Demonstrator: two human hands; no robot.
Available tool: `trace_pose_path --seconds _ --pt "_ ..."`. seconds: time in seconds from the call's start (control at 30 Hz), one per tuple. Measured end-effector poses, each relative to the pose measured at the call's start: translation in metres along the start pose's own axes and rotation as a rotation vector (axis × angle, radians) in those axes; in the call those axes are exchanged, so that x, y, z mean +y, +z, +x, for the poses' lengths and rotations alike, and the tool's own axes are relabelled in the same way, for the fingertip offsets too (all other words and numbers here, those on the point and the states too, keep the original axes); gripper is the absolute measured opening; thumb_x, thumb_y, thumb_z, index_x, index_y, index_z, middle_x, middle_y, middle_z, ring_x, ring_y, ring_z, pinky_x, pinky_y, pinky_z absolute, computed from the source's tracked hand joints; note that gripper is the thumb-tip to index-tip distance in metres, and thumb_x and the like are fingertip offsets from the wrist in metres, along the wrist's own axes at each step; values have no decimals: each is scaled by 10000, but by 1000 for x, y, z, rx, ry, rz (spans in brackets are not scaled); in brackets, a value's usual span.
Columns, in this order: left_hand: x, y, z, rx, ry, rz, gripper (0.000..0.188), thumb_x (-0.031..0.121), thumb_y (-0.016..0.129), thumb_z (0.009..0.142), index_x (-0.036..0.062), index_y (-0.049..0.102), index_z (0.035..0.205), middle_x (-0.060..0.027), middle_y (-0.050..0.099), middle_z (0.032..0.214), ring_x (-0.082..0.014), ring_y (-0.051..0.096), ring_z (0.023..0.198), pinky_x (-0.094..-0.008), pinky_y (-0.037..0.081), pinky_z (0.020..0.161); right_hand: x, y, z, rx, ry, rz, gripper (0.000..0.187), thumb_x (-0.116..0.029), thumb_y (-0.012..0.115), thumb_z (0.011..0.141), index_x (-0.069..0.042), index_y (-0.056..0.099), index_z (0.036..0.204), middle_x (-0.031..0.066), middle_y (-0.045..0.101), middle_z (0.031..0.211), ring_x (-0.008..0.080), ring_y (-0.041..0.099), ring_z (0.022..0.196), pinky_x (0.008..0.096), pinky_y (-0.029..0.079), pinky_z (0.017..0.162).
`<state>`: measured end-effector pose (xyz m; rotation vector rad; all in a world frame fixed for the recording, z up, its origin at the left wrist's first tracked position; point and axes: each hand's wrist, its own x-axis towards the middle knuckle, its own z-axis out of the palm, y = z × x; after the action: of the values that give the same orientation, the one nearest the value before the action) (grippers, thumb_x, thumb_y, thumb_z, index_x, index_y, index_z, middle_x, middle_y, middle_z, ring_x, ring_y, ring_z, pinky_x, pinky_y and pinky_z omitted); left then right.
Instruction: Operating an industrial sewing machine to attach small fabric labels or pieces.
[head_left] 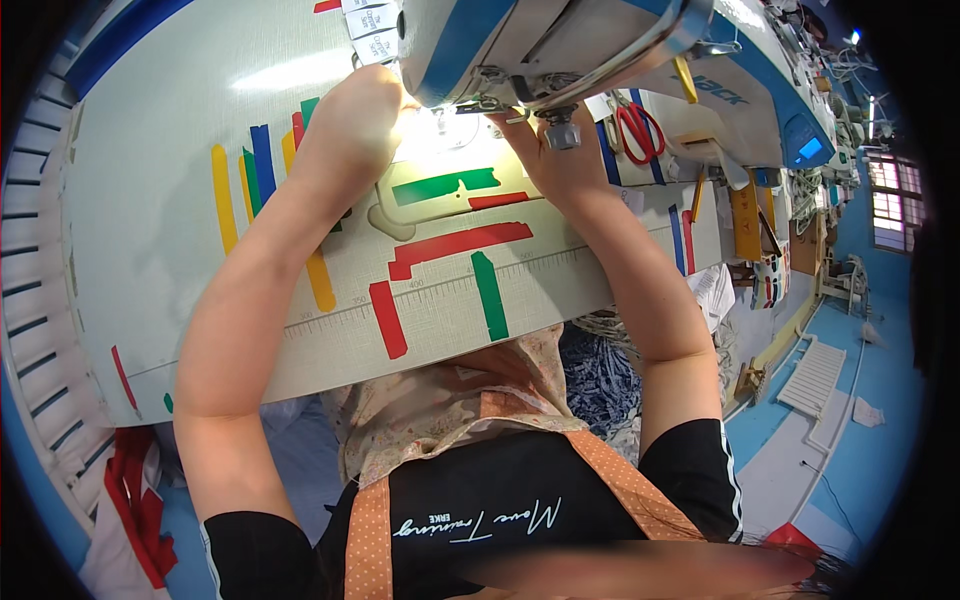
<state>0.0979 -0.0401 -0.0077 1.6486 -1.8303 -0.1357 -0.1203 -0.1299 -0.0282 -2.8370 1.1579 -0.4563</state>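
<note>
A white and blue sewing machine (pixel 620 70) stands at the far side of the table, its lamp glaring over the needle area. My left hand (pixel 362 112) is bent inward just left of the machine head, close to the lit needle plate. Its fingers are turned away and lost in the glare. Beyond that hand lies a row of small white printed labels (pixel 376 46). On the other side, my right hand (pixel 560 155) reaches under the machine head, which covers most of its fingers. Whatever lies between the hands is washed out by the light.
Strips of coloured tape (pixel 460 245) mark the pale worktable (pixel 150 270), and a printed ruler scale runs near its front edge. Red-handled scissors (pixel 640 133) lie right of my right hand. A white slatted rack (pixel 45 350) borders the left side. Bunched dark patterned fabric (pixel 600 375) sits below the table.
</note>
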Motion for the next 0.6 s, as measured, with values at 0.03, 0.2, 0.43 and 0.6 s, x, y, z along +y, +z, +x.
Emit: trace_pose_path --seconds 0.03,0.2,0.43,0.6 --pt "0 0 0 4 5 -7 77 12 633 780 5 674 845 -148 602 870 -317 606 835 -370 503 754 -1 -2 1 1 2 -3 320 -255 712 851 -55 617 1083 70 678 958 171 626 887 329 475 768" --pt "5 -1 -5 2 2 18 73 -23 623 759 3 630 827 -146 596 863 -318 602 833 -368 503 745 -1 -26 3 258 -54 278 235 -176 692 852 -49 644 1044 48 654 871 132 602 818 310 457 734" --pt "-14 9 0 107 99 -6 80 -55 611 750 -4 550 750 -140 589 859 -318 594 806 -359 501 728 0 -72 -38 293 294 433 87 -52 656 829 -15 668 906 33 618 796 97 566 748 249 442 684" --pt "-13 10 -4 178 118 -35 77 -35 628 761 -3 560 778 -127 571 838 -303 584 784 -356 490 692 -26 -89 -75 126 374 1118 83 -50 626 835 22 667 827 75 605 742 132 549 667 269 430 604"
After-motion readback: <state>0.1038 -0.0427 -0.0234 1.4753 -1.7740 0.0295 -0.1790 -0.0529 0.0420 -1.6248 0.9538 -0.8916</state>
